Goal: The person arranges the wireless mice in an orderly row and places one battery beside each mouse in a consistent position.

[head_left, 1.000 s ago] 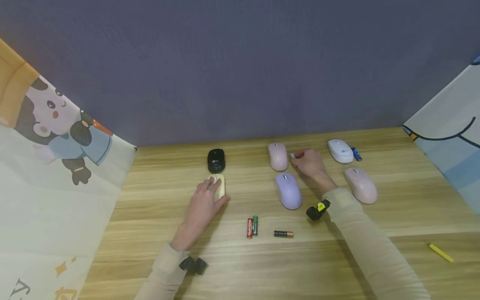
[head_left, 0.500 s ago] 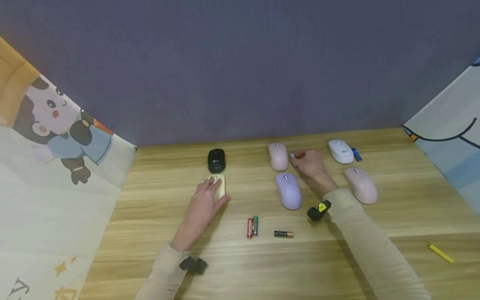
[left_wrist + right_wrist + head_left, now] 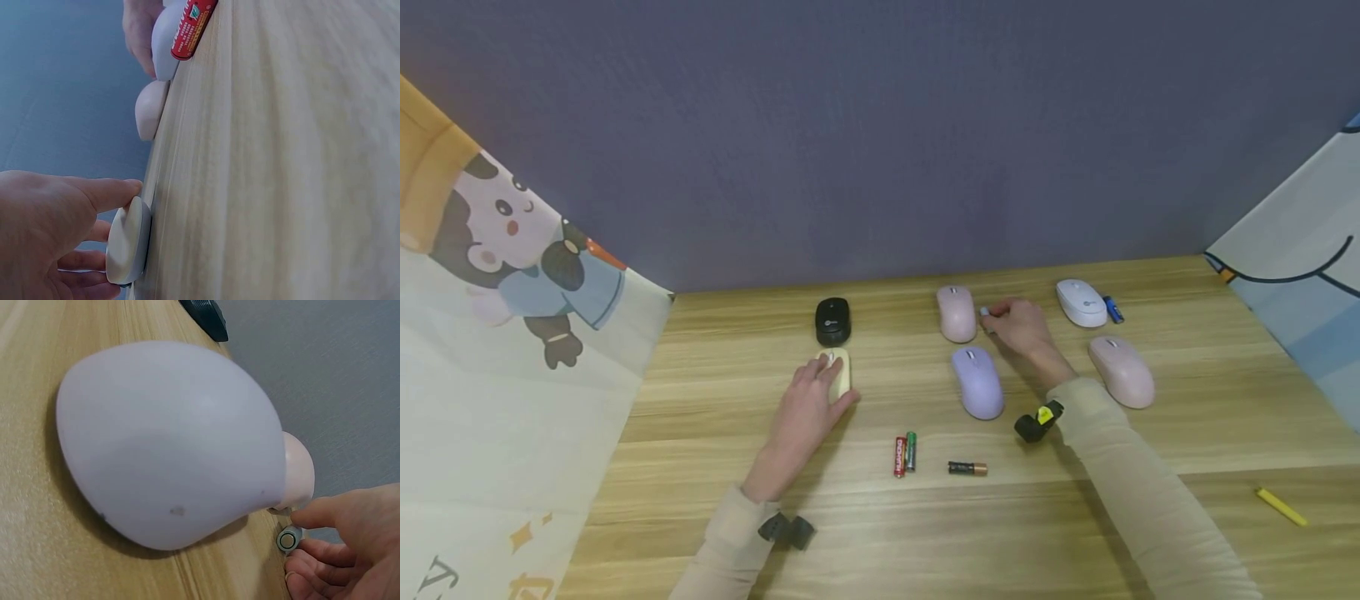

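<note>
My left hand [image 3: 801,410] lies over a cream computer mouse [image 3: 843,379], also visible in the left wrist view as a mouse [image 3: 125,247] with the thumb on one side and the fingers bent on the other. A black mouse [image 3: 832,322] stands just beyond it. Farther right, my right hand [image 3: 1018,327] pinches a small pale battery [image 3: 984,312] beside a pink mouse [image 3: 957,314]. The right wrist view shows this battery [image 3: 289,539] end-on between thumb and fingers. It appears to stay on the table. A purple mouse [image 3: 977,383] lies nearer.
Red and green batteries [image 3: 900,457] lie side by side in front, with a black-and-copper battery [image 3: 967,468] to their right. A white mouse [image 3: 1081,302] with a blue battery [image 3: 1113,309], another pink mouse [image 3: 1122,372] and a yellow stick [image 3: 1281,507] are at right. A dark wall [image 3: 880,142] borders the back.
</note>
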{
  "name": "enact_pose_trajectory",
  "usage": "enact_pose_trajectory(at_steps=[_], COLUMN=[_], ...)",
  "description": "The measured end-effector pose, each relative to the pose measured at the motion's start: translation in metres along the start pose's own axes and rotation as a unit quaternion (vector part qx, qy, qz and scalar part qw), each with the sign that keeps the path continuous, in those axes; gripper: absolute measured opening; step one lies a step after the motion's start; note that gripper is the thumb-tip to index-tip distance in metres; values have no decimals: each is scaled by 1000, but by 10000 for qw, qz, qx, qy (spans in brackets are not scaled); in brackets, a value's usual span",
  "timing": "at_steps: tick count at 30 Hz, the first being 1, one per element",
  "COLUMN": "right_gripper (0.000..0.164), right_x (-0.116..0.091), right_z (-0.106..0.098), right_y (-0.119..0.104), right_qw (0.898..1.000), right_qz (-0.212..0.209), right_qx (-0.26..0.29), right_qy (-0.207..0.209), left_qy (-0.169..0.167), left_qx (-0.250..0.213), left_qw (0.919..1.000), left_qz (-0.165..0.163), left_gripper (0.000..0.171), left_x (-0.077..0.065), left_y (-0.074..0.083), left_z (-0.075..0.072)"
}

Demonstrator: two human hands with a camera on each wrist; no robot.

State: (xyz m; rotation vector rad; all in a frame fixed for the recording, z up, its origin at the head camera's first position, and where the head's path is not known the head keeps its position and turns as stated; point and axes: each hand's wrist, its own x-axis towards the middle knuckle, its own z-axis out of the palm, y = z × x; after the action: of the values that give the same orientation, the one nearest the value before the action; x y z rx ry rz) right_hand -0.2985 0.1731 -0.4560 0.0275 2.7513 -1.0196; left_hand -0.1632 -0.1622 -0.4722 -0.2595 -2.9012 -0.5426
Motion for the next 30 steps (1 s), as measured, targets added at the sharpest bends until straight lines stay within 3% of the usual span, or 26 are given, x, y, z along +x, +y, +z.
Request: enact_pose_trajectory(at_steps=[14,30], right_gripper=[49,47], right_x=[-1,-14], right_z=[-1,-1], right_y=[6,18], right_qw=[9996,9958], right_qz=[-69,-749], right_qx=[278,395], right_qy=[-67,337], left_qy=[-76,-22], left_qx=[-24,-1], left_qw=[10000,10000], left_qz=[-49,92], left_gripper=[64,63], left_x=[-1,0], left_y=[0,-2], left_z=[-2,-1])
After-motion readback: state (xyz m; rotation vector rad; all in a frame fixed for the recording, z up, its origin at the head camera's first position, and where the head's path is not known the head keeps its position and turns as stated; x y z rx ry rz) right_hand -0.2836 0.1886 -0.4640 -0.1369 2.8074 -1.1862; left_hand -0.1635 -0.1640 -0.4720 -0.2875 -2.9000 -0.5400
